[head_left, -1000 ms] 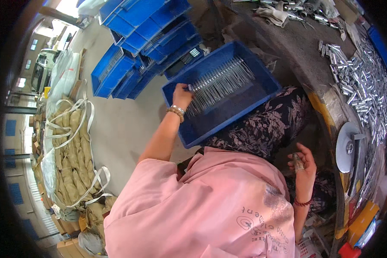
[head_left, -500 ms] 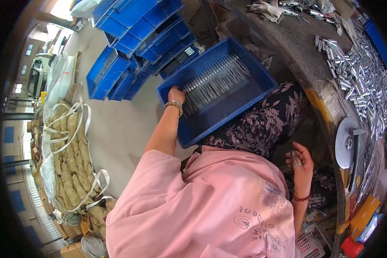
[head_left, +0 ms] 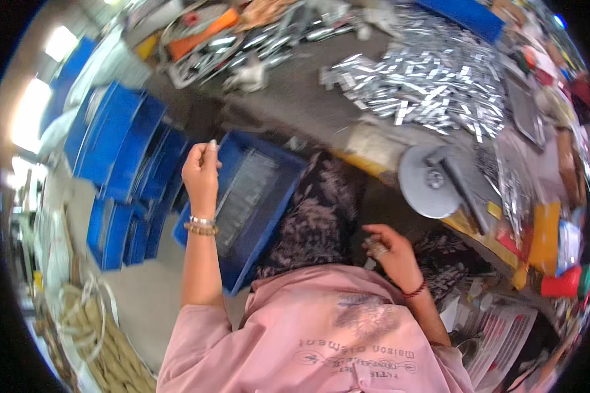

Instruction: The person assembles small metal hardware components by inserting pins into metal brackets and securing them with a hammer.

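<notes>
The bare left hand (head_left: 203, 171) is raised at the left edge of the dark-blue rectangular plastic bin (head_left: 280, 178), which contains thin silver metal rods (head_left: 244, 196), blurred. The bare right hand (head_left: 396, 258), half-curled, is positioned short of the grey counter's (head_left: 301, 88) near edge. A round grey disc (head_left: 421, 187) sits along that edge; short silver metal pieces (head_left: 432, 85) lie heaped beyond.
</notes>
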`<action>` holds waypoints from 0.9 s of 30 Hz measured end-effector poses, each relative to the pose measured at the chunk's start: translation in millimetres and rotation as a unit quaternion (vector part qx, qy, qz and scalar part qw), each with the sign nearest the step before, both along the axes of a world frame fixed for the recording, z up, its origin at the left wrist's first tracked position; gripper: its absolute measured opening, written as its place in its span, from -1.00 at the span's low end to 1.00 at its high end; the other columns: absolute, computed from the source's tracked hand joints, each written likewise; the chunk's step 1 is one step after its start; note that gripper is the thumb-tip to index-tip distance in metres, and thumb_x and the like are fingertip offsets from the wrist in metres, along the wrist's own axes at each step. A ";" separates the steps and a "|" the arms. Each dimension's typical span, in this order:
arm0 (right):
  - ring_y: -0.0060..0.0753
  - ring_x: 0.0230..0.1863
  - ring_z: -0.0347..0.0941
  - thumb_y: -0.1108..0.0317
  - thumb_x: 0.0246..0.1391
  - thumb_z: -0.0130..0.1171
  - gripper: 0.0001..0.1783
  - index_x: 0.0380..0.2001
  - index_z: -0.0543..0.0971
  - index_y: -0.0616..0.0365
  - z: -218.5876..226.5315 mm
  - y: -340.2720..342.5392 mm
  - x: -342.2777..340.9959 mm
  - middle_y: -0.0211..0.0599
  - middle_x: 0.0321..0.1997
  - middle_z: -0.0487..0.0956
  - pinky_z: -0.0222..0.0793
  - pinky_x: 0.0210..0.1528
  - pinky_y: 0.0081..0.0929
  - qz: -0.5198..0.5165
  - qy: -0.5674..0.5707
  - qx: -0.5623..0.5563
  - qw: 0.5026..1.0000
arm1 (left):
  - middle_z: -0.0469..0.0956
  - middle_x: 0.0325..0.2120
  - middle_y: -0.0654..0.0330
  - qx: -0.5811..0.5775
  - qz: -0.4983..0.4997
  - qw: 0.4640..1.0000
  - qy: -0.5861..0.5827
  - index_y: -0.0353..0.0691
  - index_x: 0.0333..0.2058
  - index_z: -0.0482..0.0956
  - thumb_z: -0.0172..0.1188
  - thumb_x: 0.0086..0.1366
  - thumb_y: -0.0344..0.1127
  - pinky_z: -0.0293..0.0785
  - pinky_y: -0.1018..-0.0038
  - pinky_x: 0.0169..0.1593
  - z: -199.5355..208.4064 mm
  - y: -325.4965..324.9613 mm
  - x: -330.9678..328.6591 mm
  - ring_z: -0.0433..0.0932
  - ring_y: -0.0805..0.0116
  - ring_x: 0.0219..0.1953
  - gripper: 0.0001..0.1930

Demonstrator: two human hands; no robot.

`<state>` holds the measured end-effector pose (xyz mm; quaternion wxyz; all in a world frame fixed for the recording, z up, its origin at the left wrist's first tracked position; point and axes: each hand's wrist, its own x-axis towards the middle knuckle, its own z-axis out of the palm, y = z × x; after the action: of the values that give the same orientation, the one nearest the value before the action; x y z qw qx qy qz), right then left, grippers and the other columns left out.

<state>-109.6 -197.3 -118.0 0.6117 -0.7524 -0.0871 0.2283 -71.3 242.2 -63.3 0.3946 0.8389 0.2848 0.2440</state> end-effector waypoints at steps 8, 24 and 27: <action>-0.65 -0.09 0.60 0.61 0.35 0.18 -0.58 0.24 0.60 0.20 37.2 -28.7 -3.3 -0.31 -0.08 0.73 0.54 -0.04 -0.56 -0.063 -0.037 -0.046 0.996 | 0.67 -0.25 0.24 0.080 -0.404 0.899 -0.151 -0.22 -0.08 0.71 0.44 0.30 -0.43 0.55 0.51 -0.15 76.8 -201.7 116.8 0.58 0.48 -0.32 -0.78; -0.13 -0.07 0.74 0.52 0.20 0.31 -0.58 0.14 0.67 0.16 125.1 -90.2 -15.5 -0.03 -0.11 0.76 0.61 0.01 -0.30 -0.126 -0.152 -0.061 0.978 | 0.54 -0.22 0.12 0.325 -0.476 0.816 -0.049 -0.17 -0.21 0.67 0.40 0.23 -0.33 0.54 0.15 0.01 82.2 -240.4 160.7 0.60 0.02 -0.05 -0.83; -0.12 -0.02 0.73 0.52 0.14 0.35 -0.65 0.02 0.72 0.15 143.3 -129.3 -2.0 -0.09 -0.02 0.75 0.62 0.05 -0.29 -0.226 -0.301 -0.129 0.918 | 0.53 -0.22 0.11 0.330 -0.459 0.825 -0.002 -0.18 -0.25 0.63 0.36 0.21 -0.33 0.54 0.14 -0.03 86.8 -241.3 161.2 0.59 0.00 -0.08 -0.84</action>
<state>-111.6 -326.6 25.4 0.4898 -0.8575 -0.0645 -0.1436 90.0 0.9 23.5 0.1606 0.9525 -0.2316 0.1154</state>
